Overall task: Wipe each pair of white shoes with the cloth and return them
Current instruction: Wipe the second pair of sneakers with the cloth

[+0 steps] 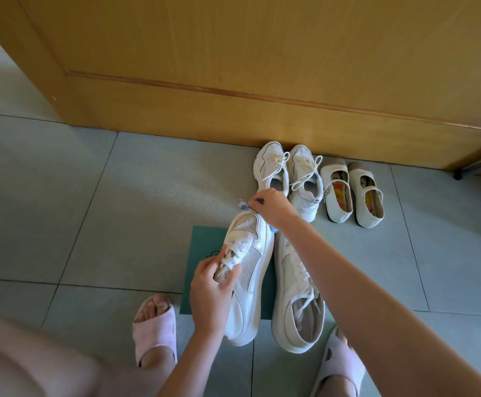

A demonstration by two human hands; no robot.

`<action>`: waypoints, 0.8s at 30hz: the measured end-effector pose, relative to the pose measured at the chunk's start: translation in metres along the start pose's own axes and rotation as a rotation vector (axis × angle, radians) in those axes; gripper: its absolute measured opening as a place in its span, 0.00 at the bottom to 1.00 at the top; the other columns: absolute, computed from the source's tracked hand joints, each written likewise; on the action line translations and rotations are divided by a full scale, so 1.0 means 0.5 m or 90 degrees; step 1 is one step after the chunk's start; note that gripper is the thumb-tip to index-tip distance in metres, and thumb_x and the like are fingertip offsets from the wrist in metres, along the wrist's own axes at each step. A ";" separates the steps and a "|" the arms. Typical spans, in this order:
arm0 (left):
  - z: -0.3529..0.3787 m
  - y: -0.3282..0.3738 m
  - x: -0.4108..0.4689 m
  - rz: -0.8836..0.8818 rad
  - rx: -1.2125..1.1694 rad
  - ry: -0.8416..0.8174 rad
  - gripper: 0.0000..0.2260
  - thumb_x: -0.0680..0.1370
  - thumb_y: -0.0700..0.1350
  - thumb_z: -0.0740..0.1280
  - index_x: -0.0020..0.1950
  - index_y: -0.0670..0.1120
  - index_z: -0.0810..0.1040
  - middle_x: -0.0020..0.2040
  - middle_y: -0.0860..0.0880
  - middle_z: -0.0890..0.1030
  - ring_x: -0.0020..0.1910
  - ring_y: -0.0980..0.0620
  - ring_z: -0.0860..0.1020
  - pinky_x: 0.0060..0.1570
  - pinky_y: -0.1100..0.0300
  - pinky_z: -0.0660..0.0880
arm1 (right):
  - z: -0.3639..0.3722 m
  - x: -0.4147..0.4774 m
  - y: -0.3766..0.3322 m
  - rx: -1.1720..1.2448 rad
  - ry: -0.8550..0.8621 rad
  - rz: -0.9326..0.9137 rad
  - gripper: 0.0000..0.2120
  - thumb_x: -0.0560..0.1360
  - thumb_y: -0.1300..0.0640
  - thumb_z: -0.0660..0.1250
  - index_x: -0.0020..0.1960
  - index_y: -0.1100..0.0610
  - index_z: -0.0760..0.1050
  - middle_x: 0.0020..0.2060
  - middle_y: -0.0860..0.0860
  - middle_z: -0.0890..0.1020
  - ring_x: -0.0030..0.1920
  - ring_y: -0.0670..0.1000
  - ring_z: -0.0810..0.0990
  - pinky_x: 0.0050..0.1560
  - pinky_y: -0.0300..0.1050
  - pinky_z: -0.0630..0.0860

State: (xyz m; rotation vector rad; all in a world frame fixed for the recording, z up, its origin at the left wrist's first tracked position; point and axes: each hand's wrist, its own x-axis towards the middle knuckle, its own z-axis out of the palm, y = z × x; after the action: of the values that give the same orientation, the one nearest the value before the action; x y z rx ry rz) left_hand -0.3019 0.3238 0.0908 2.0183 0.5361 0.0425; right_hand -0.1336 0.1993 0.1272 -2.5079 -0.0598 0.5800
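My left hand (pixel 212 287) grips a large white mesh sneaker (pixel 248 270) at its laces and opening, lifted over a green mat (pixel 205 245). My right hand (pixel 271 206) pinches a small blue and white cloth (pixel 243 205) against the sneaker's toe. Its mate (pixel 296 299) lies on the floor just right of it, partly under my right forearm. Farther back, a smaller pair of white lace-up sneakers (pixel 288 176) stands by the wooden door. A pair of white strap shoes (pixel 351 193) sits to their right.
A wooden door (pixel 262 67) closes off the back. Grey floor tiles (pixel 76 210) spread to the left. My feet in pale slippers (pixel 153 330) flank the shoes at the bottom. A dark furniture leg (pixel 460 175) shows at far right.
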 end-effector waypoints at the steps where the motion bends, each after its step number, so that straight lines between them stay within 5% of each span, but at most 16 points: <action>1: 0.000 -0.001 0.000 0.000 0.000 -0.001 0.13 0.71 0.49 0.73 0.52 0.45 0.82 0.48 0.51 0.80 0.44 0.56 0.78 0.38 0.71 0.69 | 0.001 -0.008 0.002 0.014 0.015 0.000 0.12 0.78 0.61 0.61 0.48 0.68 0.80 0.44 0.64 0.82 0.36 0.54 0.75 0.32 0.41 0.68; 8: 0.002 0.004 -0.006 0.012 0.037 -0.016 0.13 0.72 0.49 0.72 0.54 0.45 0.82 0.48 0.53 0.78 0.44 0.58 0.76 0.37 0.73 0.67 | 0.016 -0.066 0.041 0.128 0.147 0.016 0.09 0.77 0.61 0.63 0.52 0.62 0.81 0.43 0.58 0.83 0.39 0.49 0.76 0.33 0.34 0.67; 13: 0.003 0.002 -0.007 0.015 0.044 -0.011 0.14 0.72 0.49 0.72 0.54 0.45 0.82 0.50 0.52 0.79 0.45 0.57 0.76 0.39 0.70 0.69 | 0.030 -0.108 0.045 0.184 0.179 0.052 0.09 0.76 0.60 0.65 0.53 0.60 0.80 0.46 0.57 0.81 0.43 0.53 0.79 0.45 0.44 0.76; 18: 0.004 0.005 -0.010 0.008 0.046 0.007 0.14 0.73 0.50 0.72 0.55 0.45 0.81 0.51 0.53 0.79 0.47 0.57 0.77 0.41 0.66 0.71 | 0.025 -0.170 0.032 0.197 0.137 0.063 0.06 0.75 0.60 0.67 0.50 0.59 0.81 0.37 0.51 0.80 0.36 0.48 0.76 0.32 0.28 0.69; 21: 0.011 0.005 -0.019 0.032 0.052 0.023 0.15 0.72 0.49 0.72 0.57 0.46 0.81 0.51 0.53 0.79 0.47 0.58 0.76 0.39 0.72 0.68 | -0.010 -0.152 0.020 0.233 0.181 0.050 0.07 0.76 0.62 0.66 0.51 0.58 0.81 0.37 0.49 0.79 0.33 0.42 0.75 0.32 0.27 0.69; 24: 0.012 0.005 -0.017 0.026 0.055 0.049 0.14 0.72 0.48 0.73 0.56 0.44 0.81 0.50 0.51 0.79 0.47 0.54 0.78 0.37 0.71 0.68 | -0.033 -0.088 -0.009 0.183 0.192 0.004 0.10 0.76 0.61 0.65 0.55 0.60 0.80 0.42 0.52 0.81 0.40 0.47 0.78 0.39 0.29 0.73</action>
State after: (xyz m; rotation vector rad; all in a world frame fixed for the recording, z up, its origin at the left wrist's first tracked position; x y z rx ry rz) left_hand -0.3069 0.3144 0.0916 2.1193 0.5535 0.1237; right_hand -0.1664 0.1876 0.1591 -2.2853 0.1352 0.1911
